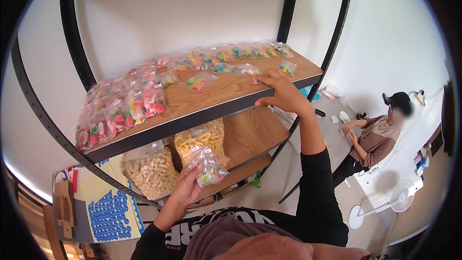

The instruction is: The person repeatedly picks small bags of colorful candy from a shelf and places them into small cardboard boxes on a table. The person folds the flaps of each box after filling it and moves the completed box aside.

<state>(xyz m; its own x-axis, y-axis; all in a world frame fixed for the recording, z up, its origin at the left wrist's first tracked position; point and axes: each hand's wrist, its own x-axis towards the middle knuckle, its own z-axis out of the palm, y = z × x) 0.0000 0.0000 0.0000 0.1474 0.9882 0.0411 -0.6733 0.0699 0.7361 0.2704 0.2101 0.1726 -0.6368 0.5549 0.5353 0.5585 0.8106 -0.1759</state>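
Note:
My left hand (pixel 181 188) is closed around small clear zip bags of colourful sweets (pixel 212 171), held below the front edge of the shelf. Over the upper wooden shelf (pixel 187 97) reaches my right hand (pixel 285 91), thumb and fingers apart. Its fingertips are at a small clear bag (pixel 248 69) with pale and reddish pieces; whether they touch it I cannot tell. To the right of it lies another bag (pixel 287 67) with yellow and green sweets. A bag of mixed colours (pixel 199 81) lies flat to the left.
Many red-and-white sweet bags (pixel 122 103) cover the shelf's left end, with more bags (pixel 221 56) along the back. Big bags of puffed snacks (pixel 150 171) stand on the lower shelf (pixel 252 137). Black uprights (pixel 332 31) frame the rack. A person (pixel 380 135) works at a table to the right.

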